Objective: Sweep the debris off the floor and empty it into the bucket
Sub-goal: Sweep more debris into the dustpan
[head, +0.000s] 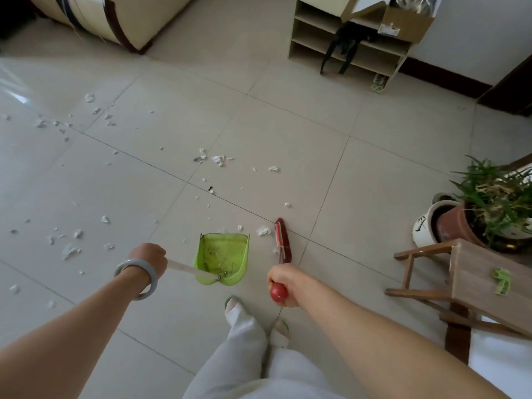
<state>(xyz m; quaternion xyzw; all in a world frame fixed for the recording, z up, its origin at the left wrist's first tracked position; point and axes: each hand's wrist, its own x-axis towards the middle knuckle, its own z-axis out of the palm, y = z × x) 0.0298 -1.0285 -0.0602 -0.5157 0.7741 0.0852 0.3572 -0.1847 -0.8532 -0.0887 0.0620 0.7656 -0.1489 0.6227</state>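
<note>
Early stage judged: green dustpan (223, 256) gripped by handle in left hand (149, 259), red broom (282, 240) clenched in right hand (283, 283). Pan nearly empty; paper scraps (217, 159) scattered centre and left of frame, unswept. Bucket not seen.

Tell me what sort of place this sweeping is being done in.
Most likely a home's living room or entryway: a cream sofa stands at the far left, an open shelf holding slippers sits against the wall, and potted plants stand on the tiled floor at the right.
</note>
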